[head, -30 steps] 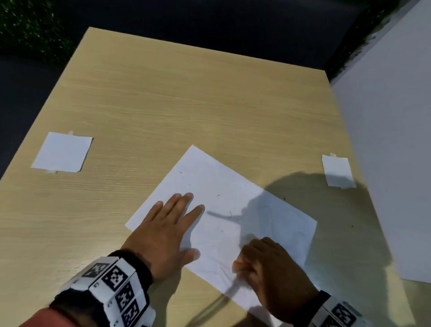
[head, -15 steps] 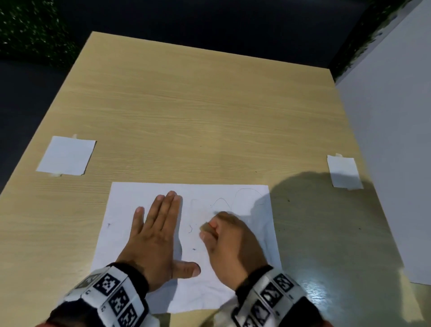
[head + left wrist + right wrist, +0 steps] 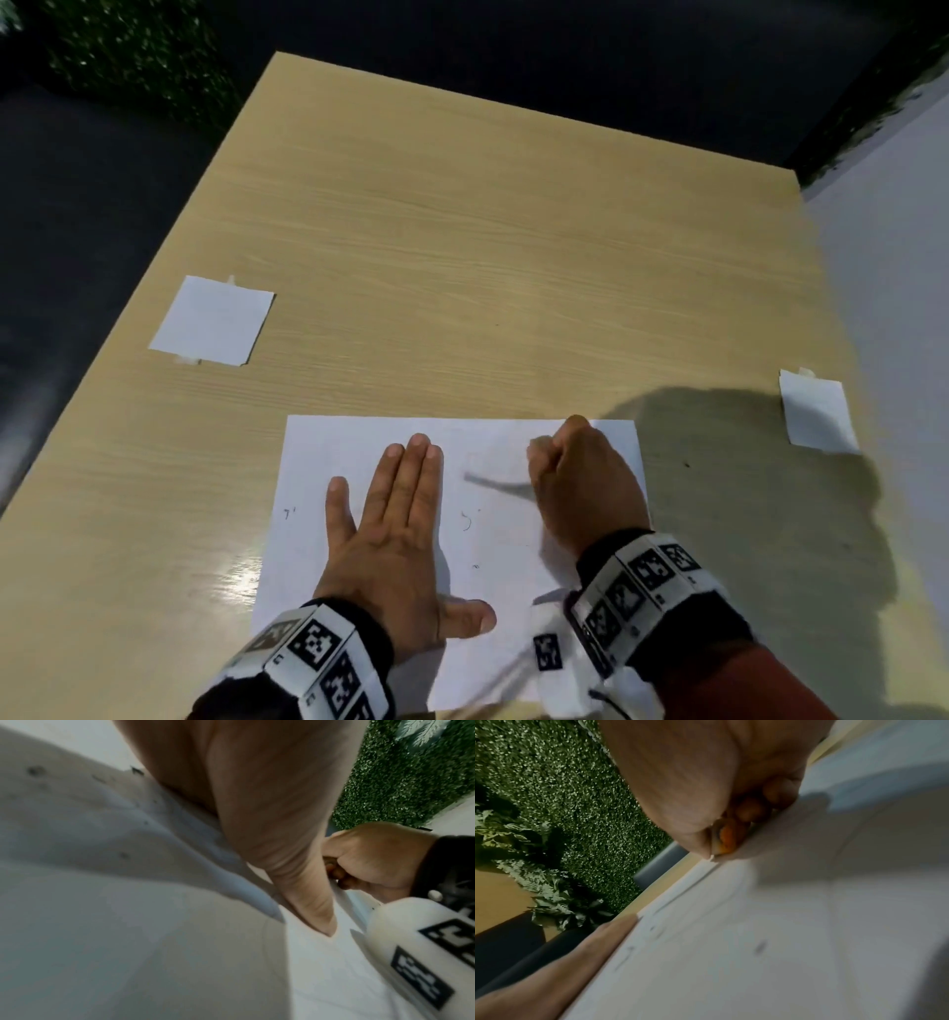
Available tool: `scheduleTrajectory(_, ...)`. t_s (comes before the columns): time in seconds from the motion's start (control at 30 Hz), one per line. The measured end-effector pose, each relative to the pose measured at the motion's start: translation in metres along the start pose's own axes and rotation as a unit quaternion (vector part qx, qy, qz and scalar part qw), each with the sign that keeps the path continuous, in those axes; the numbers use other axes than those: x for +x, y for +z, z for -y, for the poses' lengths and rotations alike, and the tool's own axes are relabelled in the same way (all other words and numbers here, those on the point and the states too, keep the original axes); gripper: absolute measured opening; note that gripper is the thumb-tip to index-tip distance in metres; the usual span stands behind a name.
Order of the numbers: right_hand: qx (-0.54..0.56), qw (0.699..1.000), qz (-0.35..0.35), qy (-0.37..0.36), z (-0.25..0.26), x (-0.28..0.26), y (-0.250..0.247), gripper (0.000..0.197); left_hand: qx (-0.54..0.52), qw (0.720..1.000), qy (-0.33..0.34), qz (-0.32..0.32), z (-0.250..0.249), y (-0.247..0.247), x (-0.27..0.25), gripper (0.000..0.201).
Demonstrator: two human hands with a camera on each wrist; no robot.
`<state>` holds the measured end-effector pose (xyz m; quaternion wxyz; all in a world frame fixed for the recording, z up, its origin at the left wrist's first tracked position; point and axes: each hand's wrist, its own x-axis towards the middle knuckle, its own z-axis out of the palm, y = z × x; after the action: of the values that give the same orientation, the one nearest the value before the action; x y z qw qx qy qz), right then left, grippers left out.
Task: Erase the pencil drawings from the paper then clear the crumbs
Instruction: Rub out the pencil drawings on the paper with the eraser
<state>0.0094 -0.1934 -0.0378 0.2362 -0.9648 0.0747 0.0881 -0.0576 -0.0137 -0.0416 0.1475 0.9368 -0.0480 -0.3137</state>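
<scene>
A white sheet of paper (image 3: 359, 447) lies square to me near the table's front edge, with faint pencil marks (image 3: 466, 520) and small dark crumbs (image 3: 36, 770) on it. My left hand (image 3: 395, 519) presses flat on the sheet's left half, fingers straight and together, thumb spread. My right hand (image 3: 570, 478) is curled at the sheet's upper right, pinching a small orange eraser (image 3: 725, 837) against the paper (image 3: 808, 923). The eraser is hidden by the fist in the head view.
The light wooden table (image 3: 488, 257) stretches ahead. A small white paper square (image 3: 213, 321) is taped at the left, another (image 3: 816, 416) at the right edge. A white wall (image 3: 898, 308) stands right; green hedge (image 3: 552, 780) lies behind.
The sheet has turned from skewed to square. My right hand with the eraser moved from the sheet's near edge up to its upper right. The left hand stayed flat on the paper.
</scene>
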Motion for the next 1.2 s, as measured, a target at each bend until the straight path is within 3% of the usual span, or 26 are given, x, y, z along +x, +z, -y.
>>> scheduleTrajectory(0.07,-0.014,1.000,-0.008,-0.012,0.004,0.003,0.000,0.022,-0.006,1.000,-0.006,-0.004,0.001,0.001,-0.001,0.141)
scheduleTrajectory(0.17,0.007,0.991,0.024,-0.130,0.030,-0.018,0.022,0.025,0.004,1.000,-0.003,0.006,0.001,-0.001,-0.001,0.142)
scheduleTrajectory(0.23,0.019,0.986,0.024,-0.163,0.030,-0.029,0.027,0.025,0.000,1.000,0.002,0.016,0.001,-0.002,-0.001,0.142)
scheduleTrajectory(0.3,0.019,0.992,0.024,-0.123,0.012,-0.015,0.015,0.026,0.005,1.000,-0.001,0.006,0.002,-0.001,0.000,0.141)
scheduleTrajectory(0.37,-0.024,0.999,0.008,-0.033,-0.010,0.000,-0.008,0.022,0.006,1.000,0.006,0.006,0.001,-0.003,-0.001,0.138)
scheduleTrajectory(0.43,-0.050,0.999,-0.003,-0.012,-0.014,0.006,-0.017,0.020,0.007,1.000,0.003,0.000,0.002,-0.003,-0.002,0.140)
scheduleTrajectory(0.47,-0.061,0.998,-0.009,-0.026,-0.004,0.001,-0.016,0.019,-0.007,1.000,0.005,-0.001,0.001,0.000,-0.002,0.141)
scheduleTrajectory(0.57,-0.075,0.981,-0.004,-0.180,0.039,-0.023,0.018,0.017,0.035,0.997,0.027,-0.063,0.003,0.007,0.002,0.144)
scheduleTrajectory(0.63,-0.040,0.983,0.043,-0.174,0.048,-0.027,0.027,0.012,0.014,0.997,0.023,-0.066,0.004,0.005,0.003,0.144)
scheduleTrajectory(0.67,-0.033,0.982,0.045,-0.181,0.044,-0.024,0.029,0.012,0.022,0.999,0.015,-0.043,0.004,0.002,0.002,0.146)
scheduleTrajectory(0.7,-0.055,0.982,0.044,-0.175,0.035,-0.019,0.026,0.014,0.030,0.998,0.018,-0.058,0.004,0.004,0.002,0.147)
scheduleTrajectory(0.87,-0.030,0.999,-0.007,0.006,-0.009,0.002,-0.009,0.020,0.009,1.000,0.011,-0.025,0.004,0.004,0.001,0.136)
scheduleTrajectory(0.93,-0.021,1.000,-0.006,-0.019,0.010,-0.001,-0.007,0.018,-0.018,0.999,0.013,-0.034,0.005,0.008,0.001,0.138)
scheduleTrajectory(1.0,-0.003,0.993,0.041,-0.114,0.039,-0.014,0.012,0.016,0.012,0.997,0.029,-0.073,0.008,0.013,0.003,0.146)
scheduleTrajectory(1.07,-0.036,0.980,0.058,-0.185,0.053,-0.029,0.030,0.014,-0.004,0.997,0.021,-0.069,0.010,0.015,0.005,0.144)
scheduleTrajectory(1.13,-0.036,0.984,0.026,-0.174,0.040,-0.018,0.025,0.012,0.013,0.998,0.023,-0.056,0.009,0.011,0.005,0.146)
scheduleTrajectory(1.2,-0.022,0.997,0.021,-0.071,0.017,-0.001,0.007,0.016,0.001,0.995,0.026,-0.092,0.006,0.011,0.001,0.143)
